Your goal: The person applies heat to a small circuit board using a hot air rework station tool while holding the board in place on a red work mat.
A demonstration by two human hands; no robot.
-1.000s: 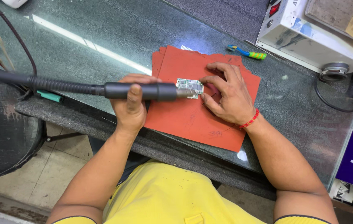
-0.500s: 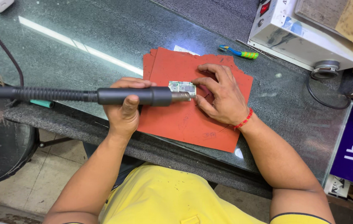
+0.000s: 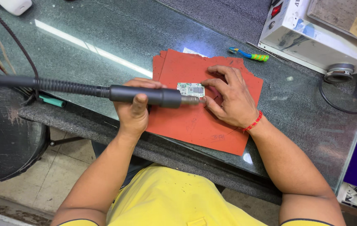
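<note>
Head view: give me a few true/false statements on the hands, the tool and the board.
1. The left hand grips a black hot-air wand by its handle. True.
2. The wand's metal nozzle points at a small circuit board. True.
3. The circuit board lies on bare glass. False: it lies on a red mat on the glass worktop.
4. The right hand is lifted clear of the mat. False: it rests on the mat, fingers at the board's right edge.
5. A small brush with a blue, green and yellow handle lies beyond the mat. True.
6. The right hand holds that brush. False: the brush lies untouched on the worktop.
</note>
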